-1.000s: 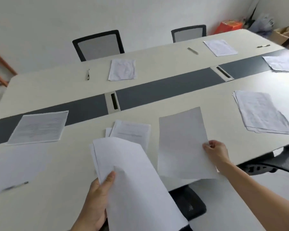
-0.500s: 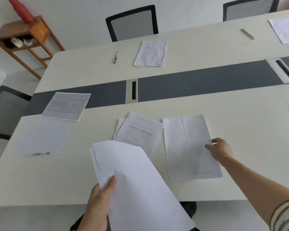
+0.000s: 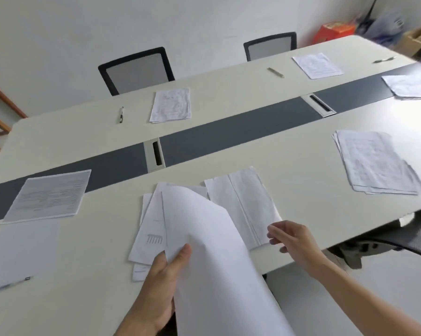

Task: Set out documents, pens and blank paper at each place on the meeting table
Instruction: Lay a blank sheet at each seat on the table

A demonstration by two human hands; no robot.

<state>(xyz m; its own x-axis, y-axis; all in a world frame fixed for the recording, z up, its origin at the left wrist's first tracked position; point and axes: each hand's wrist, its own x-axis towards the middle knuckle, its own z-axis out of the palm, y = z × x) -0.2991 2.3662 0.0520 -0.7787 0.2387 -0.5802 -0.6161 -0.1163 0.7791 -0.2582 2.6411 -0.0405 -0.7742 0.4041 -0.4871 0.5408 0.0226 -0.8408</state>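
Observation:
My left hand (image 3: 159, 284) grips a stack of blank paper (image 3: 214, 258) low in the middle of the view. A blank sheet (image 3: 243, 204) lies flat on the meeting table (image 3: 301, 166) just right of a printed document (image 3: 148, 224). My right hand (image 3: 293, 238) hovers at that sheet's near right corner, fingers relaxed and holding nothing. Another document (image 3: 49, 195) and a blank sheet (image 3: 20, 248) with a pen (image 3: 13, 283) lie at the left place. Across the table lie a document (image 3: 171, 105), a pen (image 3: 121, 114), a further document (image 3: 317, 65) and a grey pen (image 3: 275, 72).
A thick pile of papers (image 3: 376, 163) lies on the right, more papers (image 3: 413, 84) beyond it, and a pen (image 3: 384, 60) at the far end. Two black mesh chairs (image 3: 136, 69) stand at the far side. Another chair (image 3: 403, 238) sits under the near right edge.
My right hand laid the blank sheet flat beside the document and let go of it. The view swung left, then back to the right.

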